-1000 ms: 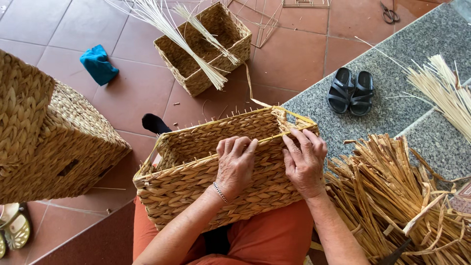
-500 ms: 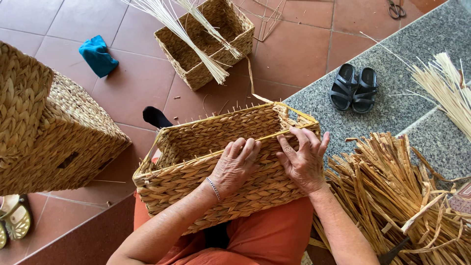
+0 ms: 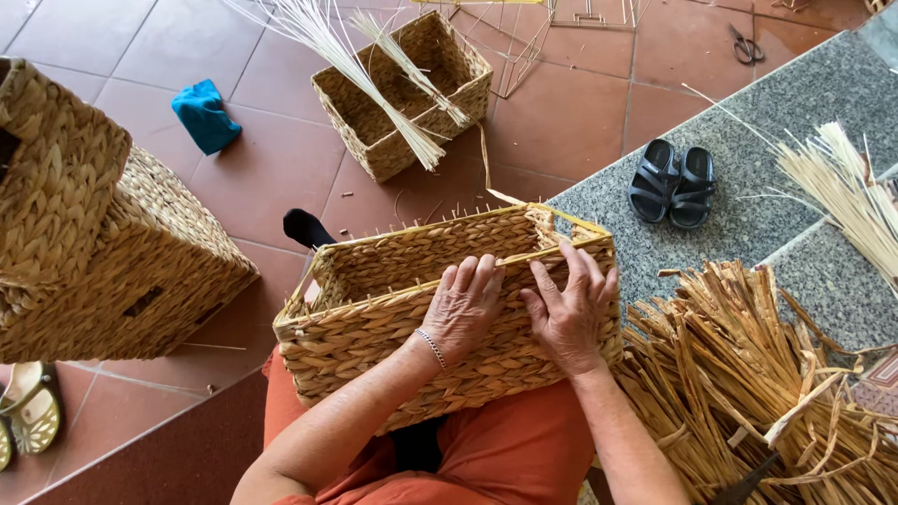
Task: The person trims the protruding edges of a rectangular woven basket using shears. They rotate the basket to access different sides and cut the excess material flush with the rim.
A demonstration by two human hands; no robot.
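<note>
Both hands lie flat, unclenched, on the basket (image 3: 393, 309) rim, which runs nine to three. The left hand (image 3: 463, 313) presses mid-rim; the right hand (image 3: 571, 309) sits nearer the three o'clock corner.

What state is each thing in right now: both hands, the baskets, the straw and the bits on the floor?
Left hand: flat on the near wall of the lap basket.
Right hand: fingers on that basket's top rim.
Lap basket: upright, empty, rim unfinished.
Small basket: upright, pale reeds lying across it.
Big baskets: tipped over.
Straw pile: loose.
Sandals: paired.
Scissors: closed.
</note>
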